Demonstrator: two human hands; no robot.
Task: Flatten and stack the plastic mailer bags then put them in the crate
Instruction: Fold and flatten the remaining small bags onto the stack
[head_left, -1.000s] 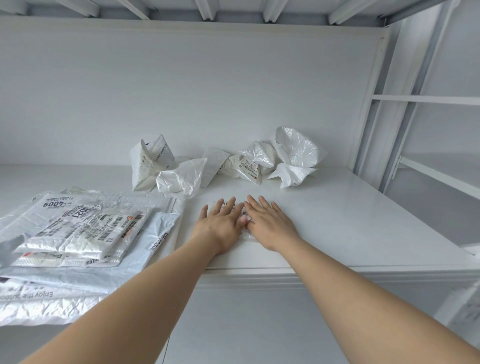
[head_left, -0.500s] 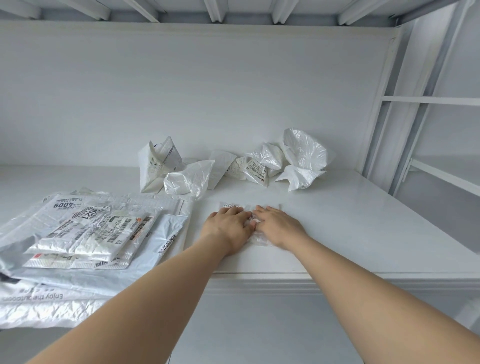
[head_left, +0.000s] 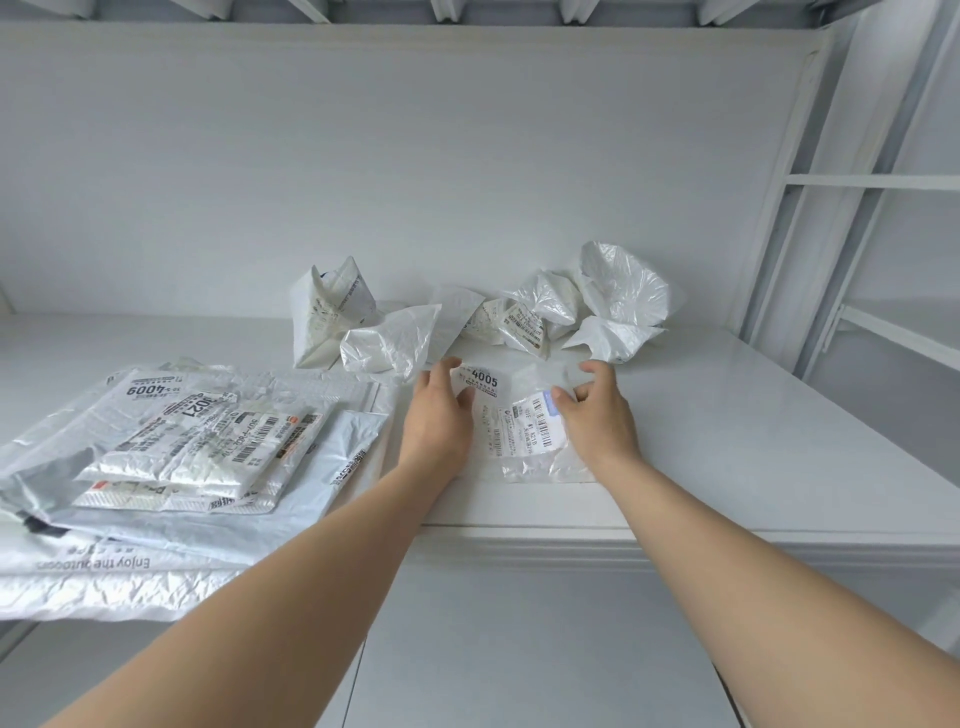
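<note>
- No crate shows in the head view; the flattened bags lie in an open stack (head_left: 197, 447) on the left of the white tabletop (head_left: 727, 441), the smaller labelled ones on top of the larger ones, and the lowest hang over the front edge.
- The small mailer (head_left: 511, 421) in work lies flat near the front of the tabletop, just right of the stack, its labels face up, one reading "4005".
- The left hand (head_left: 439, 415) rests on the mailer's left edge, fingers stretched forward and loosely together, thumb on the plastic; it presses and does not close round anything.
- The right hand (head_left: 597, 415) is half open at the mailer's right edge, fingers curled; the fingertips pinch the plastic by the barcode label.
- Behind the hands, against the back wall (head_left: 415, 182), crumpled bags (head_left: 618, 296) stand in a row: a peaked one on the left, a wrinkled one just beyond the left fingertips, and a cluster to the right.
- A white shelf frame (head_left: 810, 234) rises at the table's right end.
</note>
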